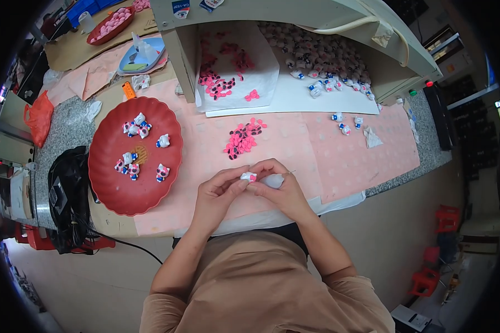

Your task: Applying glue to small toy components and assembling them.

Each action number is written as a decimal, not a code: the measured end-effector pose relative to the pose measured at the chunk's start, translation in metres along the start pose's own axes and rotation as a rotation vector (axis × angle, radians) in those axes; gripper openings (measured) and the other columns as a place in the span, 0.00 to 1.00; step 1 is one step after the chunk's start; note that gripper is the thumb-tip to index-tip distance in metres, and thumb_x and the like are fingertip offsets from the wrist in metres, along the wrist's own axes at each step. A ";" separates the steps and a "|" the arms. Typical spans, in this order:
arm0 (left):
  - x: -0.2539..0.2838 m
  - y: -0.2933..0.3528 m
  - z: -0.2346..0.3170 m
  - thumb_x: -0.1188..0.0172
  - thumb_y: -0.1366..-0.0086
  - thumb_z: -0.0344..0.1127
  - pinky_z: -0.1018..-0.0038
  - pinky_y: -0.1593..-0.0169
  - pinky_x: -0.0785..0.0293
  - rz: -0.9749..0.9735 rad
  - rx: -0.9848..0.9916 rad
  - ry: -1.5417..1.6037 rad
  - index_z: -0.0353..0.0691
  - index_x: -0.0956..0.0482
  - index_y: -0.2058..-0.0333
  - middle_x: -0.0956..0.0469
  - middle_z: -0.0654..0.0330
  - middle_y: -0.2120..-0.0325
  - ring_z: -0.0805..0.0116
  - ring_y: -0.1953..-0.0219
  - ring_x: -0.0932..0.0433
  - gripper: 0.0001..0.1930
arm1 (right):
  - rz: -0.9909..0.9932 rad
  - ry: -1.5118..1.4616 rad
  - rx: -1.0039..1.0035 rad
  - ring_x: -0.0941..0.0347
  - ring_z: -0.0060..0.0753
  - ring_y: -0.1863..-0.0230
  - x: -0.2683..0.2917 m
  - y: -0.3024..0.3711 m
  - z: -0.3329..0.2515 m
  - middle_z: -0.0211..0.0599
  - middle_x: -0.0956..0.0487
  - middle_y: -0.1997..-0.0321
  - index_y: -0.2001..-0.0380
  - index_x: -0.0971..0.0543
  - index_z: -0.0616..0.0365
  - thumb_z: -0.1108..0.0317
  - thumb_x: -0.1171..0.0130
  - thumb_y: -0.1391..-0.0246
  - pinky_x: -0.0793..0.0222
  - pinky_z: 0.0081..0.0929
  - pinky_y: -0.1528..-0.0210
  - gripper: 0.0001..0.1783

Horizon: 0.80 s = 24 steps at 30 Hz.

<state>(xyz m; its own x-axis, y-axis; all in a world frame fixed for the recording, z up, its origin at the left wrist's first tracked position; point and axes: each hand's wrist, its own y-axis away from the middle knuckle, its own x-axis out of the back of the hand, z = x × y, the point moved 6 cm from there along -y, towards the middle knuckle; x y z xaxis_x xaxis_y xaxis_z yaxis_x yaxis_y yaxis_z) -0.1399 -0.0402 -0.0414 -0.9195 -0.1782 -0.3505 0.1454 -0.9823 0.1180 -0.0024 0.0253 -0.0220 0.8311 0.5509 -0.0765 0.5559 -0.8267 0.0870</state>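
Observation:
My left hand (pixel 219 194) and my right hand (pixel 278 186) meet just above the near edge of the table, over the pink mat (pixel 294 150). Between the fingertips of both is a small white figurine (pixel 249 177) with a pink spot. My right hand also grips a small white squeeze bottle (pixel 273 180) with a thin tip pointing right. A pile of small pink and black pieces (pixel 241 139) lies on the mat just beyond my hands. To the left, a red scalloped dish (pixel 133 194) holds several finished white figurines (pixel 141 147).
A white sheet (pixel 294 94) at the back carries many more white figurines (pixel 316 55) and pink pieces, under a beige shelf frame (pixel 294 14). A black bag (pixel 66 194) sits at the left edge. A second red tray (pixel 111 25) and a blue-white scale (pixel 141 55) are far left.

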 end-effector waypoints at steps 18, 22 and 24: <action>0.060 0.026 0.110 0.35 0.44 0.25 0.71 0.51 0.31 0.538 -0.475 -1.108 0.39 0.20 0.54 0.26 0.55 0.62 0.63 0.57 0.27 0.17 | 0.174 0.066 -0.136 0.29 0.15 0.73 0.063 0.004 -0.007 0.33 0.21 0.67 0.56 0.27 0.60 0.73 0.44 0.41 0.32 0.16 0.73 0.11; 0.015 -0.008 0.115 0.36 0.42 0.26 0.65 0.48 0.33 0.436 -0.677 -1.246 0.37 0.25 0.50 0.25 0.51 0.55 0.55 0.50 0.29 0.20 | 0.450 0.033 0.077 0.33 0.12 0.75 0.105 0.011 -0.004 0.26 0.24 0.69 0.55 0.31 0.57 0.74 0.39 0.46 0.36 0.13 0.76 0.16; -0.039 -0.044 0.099 0.38 0.40 0.28 0.68 0.46 0.32 0.141 -0.623 -1.003 0.38 0.25 0.49 0.24 0.52 0.53 0.58 0.49 0.28 0.19 | 0.479 -0.016 0.142 0.33 0.12 0.75 0.109 0.016 -0.006 0.27 0.24 0.68 0.54 0.32 0.57 0.75 0.39 0.46 0.36 0.12 0.76 0.18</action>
<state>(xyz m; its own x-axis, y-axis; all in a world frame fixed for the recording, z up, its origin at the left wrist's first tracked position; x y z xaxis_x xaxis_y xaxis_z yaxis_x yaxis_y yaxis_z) -0.1467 0.0160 0.0587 -0.7165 -0.4346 0.5456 0.1658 -0.8659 -0.4720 0.0977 0.0729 -0.0229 0.9916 0.1043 -0.0766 0.1031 -0.9945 -0.0202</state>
